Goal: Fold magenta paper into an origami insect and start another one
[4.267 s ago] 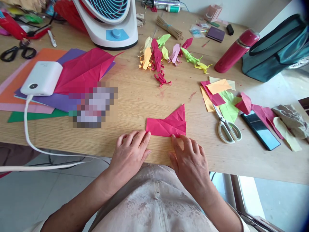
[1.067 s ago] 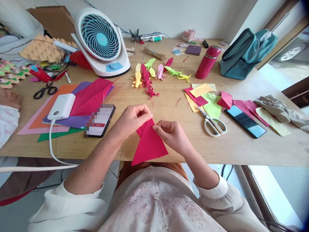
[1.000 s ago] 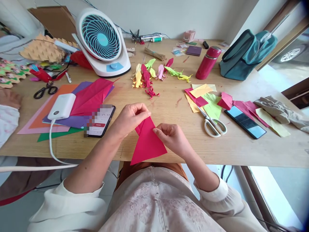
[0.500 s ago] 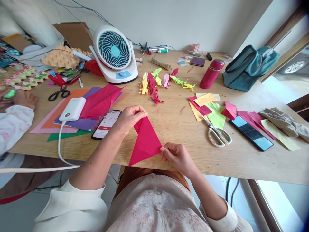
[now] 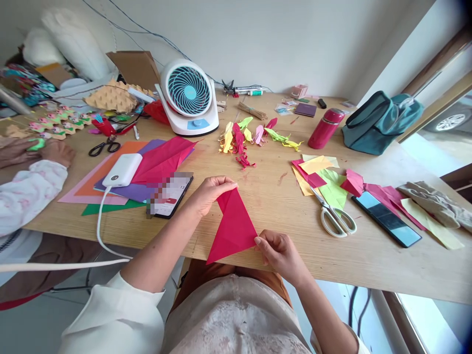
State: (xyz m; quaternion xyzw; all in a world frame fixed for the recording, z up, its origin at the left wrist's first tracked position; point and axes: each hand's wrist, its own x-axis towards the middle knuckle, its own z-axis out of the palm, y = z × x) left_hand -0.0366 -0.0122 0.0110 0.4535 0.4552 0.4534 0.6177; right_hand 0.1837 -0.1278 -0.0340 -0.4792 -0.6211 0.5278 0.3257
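A folded red paper (image 5: 234,228), roughly triangular, is stretched between my hands at the table's front edge. Its top corner is pinched in my left hand (image 5: 211,192), fingers pressed together. My right hand (image 5: 279,250) pinches the right corner between thumb and fingers. The lower left corner points down over the table edge. Left of my left forearm lies a phone (image 5: 173,196) with a lit screen. Beyond my hands sit several small folded paper figures (image 5: 239,137) in red, yellow, green and pink.
White-handled scissors (image 5: 337,220), paper scraps (image 5: 334,184) and another phone (image 5: 387,219) lie right. Colored sheets (image 5: 88,182) under a white power bank (image 5: 123,170) lie left. Behind stand a fan (image 5: 190,93), a red flask (image 5: 326,129) and a teal bag (image 5: 379,123). Another person's hands (image 5: 59,151) are far left.
The whole view has shifted, so table objects appear lower and mostly further right. Both hands keep their pinch on the red paper, whose shape is nearly the same.
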